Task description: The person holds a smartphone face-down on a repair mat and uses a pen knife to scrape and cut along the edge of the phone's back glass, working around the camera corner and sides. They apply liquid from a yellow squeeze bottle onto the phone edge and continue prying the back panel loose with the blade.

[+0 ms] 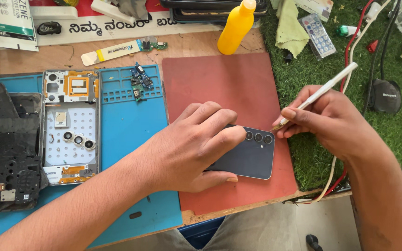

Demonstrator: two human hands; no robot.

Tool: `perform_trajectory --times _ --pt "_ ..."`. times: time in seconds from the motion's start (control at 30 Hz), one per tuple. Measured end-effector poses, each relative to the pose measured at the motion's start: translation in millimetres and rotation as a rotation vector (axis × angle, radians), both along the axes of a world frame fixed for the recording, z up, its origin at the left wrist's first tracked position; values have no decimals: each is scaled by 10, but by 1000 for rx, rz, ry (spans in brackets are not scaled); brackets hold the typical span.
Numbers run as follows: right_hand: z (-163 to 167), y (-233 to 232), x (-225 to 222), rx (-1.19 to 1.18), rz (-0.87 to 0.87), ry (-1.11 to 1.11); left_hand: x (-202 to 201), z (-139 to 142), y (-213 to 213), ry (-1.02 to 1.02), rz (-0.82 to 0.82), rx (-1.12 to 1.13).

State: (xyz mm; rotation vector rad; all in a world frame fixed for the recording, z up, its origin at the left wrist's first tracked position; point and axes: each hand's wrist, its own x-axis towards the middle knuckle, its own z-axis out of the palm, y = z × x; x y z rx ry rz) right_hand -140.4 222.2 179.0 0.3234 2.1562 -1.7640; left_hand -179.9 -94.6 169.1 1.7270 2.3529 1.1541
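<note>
The dark phone (250, 155) lies flat on the red mat (219, 83) near the table's front edge. The left hand (196, 148) presses it down. The right hand (331, 121) pinches a thin white tool (322, 90) at its corner. The phone looks thin, stiff, slippery and easy to crack, so holding its sides seems best.

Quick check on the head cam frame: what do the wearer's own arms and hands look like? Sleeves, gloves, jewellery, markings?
Both are bare. The left hand and its forearm show no sleeve, glove, ring or watch. The right hand likewise: no glove or ring, wrist bare, no sleeve in view. Nails are short and unpainted. No tattoos, bands or cables are visible on either arm.
</note>
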Motion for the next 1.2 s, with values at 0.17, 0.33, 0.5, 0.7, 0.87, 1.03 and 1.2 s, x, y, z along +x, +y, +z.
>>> perform_trajectory --times 0.17,0.33,0.5,0.7,0.87,1.03,1.2 --pt "9 49 -153 -13 78 -84 -7 -5 0 -1 0 -1" --pt "-31 91 -213 2 96 -157 -12 -18 -3 2 -1 2" --pt "-48 24 -10 -259 -114 56 -5 4 2 11 4 -3" --pt "-196 -308 766 -266 -414 459 -30 58 27 1 12 -12" --pt "-278 -479 1179 -262 -510 576 8 82 79 13 41 2" --pt "-253 -570 1201 -195 -489 685 32 107 109 51 38 46" --pt "-261 -659 1117 -35 -470 774 52 118 115 111 33 89"
